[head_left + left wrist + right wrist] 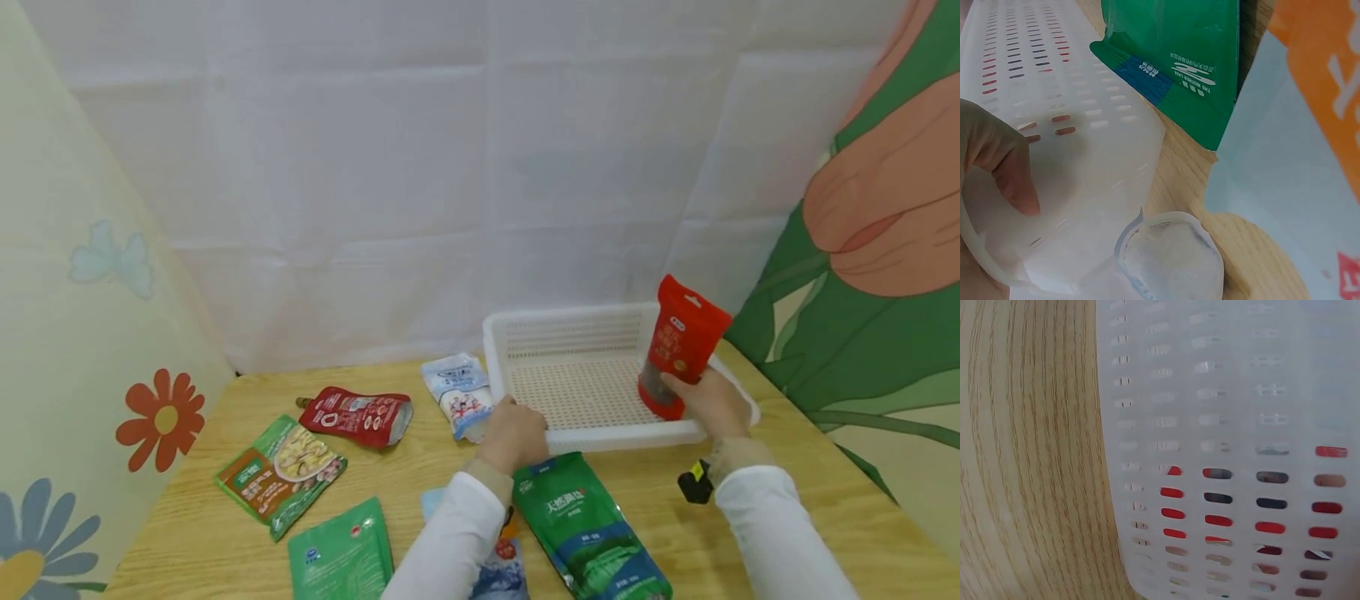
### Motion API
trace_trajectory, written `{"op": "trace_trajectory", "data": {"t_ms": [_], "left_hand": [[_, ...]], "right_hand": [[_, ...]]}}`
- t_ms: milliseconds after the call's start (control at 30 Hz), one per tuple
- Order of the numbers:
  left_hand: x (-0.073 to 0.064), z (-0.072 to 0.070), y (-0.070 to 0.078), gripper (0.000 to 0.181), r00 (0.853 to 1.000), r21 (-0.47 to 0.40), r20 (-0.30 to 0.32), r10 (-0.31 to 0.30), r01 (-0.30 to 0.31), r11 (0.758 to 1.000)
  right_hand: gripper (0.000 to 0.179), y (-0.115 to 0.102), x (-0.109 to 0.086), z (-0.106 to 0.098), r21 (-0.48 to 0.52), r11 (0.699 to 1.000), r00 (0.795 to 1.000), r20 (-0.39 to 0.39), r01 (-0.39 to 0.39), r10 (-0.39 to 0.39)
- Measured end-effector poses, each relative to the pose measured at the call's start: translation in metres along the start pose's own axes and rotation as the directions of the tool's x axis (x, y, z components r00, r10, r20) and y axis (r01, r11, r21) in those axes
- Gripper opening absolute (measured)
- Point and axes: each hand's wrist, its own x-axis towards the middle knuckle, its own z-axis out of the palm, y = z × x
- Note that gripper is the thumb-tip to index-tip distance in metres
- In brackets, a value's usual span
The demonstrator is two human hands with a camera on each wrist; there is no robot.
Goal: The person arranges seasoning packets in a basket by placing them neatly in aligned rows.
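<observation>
A white perforated plastic basket (615, 437) stands at the back right of the table. My left hand (514, 433) grips its front left corner, and in the left wrist view the thumb (1017, 181) hooks over the rim. At the basket's right end, my right hand (716, 404) holds a red pouch (686, 333) with a grey window upright by its lower part. Through the slots of the basket wall (1166, 381), the right wrist view shows bits of red; the right hand's fingers are mostly hidden there.
A green pouch (588, 533) lies in front of the basket, and a light blue-white pouch (459, 392) at its left side. Further left are a dark red spouted pouch (358, 417), a green-brown packet (281, 473) and another green packet (341, 554). A blue pouch (501, 579) is partly under my left forearm.
</observation>
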Motion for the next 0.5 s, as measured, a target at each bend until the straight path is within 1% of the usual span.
{"op": "trace_trajectory", "data": {"t_ms": [133,267,400,500], "left_hand": [[0.0004,-0.0009,0.0002,0.02,1.0,0.012,-0.003,0.002,-0.002,1.0],[0.0005,-0.0012,0.001,0.022,1.0,0.005,0.006,-0.004,0.004,1.0],[-0.0003,-0.001,0.0017,0.022,1.0,-0.004,0.015,-0.009,0.009,1.0],[-0.001,-0.0005,0.0017,0.021,1.0,-0.005,0.007,-0.008,0.008,1.0]], "right_hand": [[0.065,0.0006,0.0005,-0.0005,-0.037,0.999,0.999,-0.047,0.002,-0.003],[0.065,0.0011,0.0005,-0.0003,-0.037,0.999,0.998,-0.065,-0.012,0.01],[0.066,0.0002,-0.0007,-0.0003,-0.033,0.999,0.999,-0.051,-0.02,0.019],[0.067,-0.0007,-0.0013,-0.0007,-0.038,0.999,0.999,-0.028,-0.025,0.024]]}}
